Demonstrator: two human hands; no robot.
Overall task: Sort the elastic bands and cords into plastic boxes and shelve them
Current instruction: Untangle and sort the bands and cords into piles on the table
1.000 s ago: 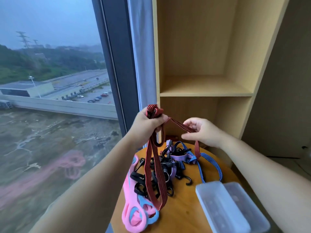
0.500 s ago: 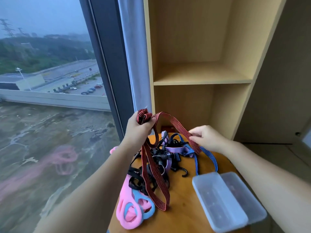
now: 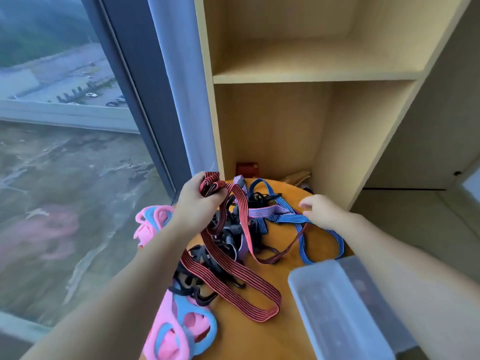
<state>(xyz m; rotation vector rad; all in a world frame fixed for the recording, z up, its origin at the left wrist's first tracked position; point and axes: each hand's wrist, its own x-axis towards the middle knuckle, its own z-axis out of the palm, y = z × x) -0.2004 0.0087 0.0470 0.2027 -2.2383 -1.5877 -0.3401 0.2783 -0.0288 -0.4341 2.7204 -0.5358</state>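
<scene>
Gripping bunched red band (image 3: pixel 228 276) tight in curled left hand (image 3: pixel 197 203), above the tangle (image 3: pixel 233 227) on the table (image 3: pixel 285 331). Too blurry to tell the hold of right hand (image 3: pixel 324 211), by blue cord (image 3: pixel 288 219). Plastic box (image 3: pixel 335 307) cut off at corner.

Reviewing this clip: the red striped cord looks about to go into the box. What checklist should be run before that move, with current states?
1. Left hand grips the red striped cord by its bunched end: ok.
2. Whole cord gathered: not ok, a long loop lies on the round table.
3. Cord free of the black hooks: cannot tell.
4. Right hand free to help: cannot tell, it sits on the blue cord.
5. Plastic box open: cannot tell, blurred.
</scene>
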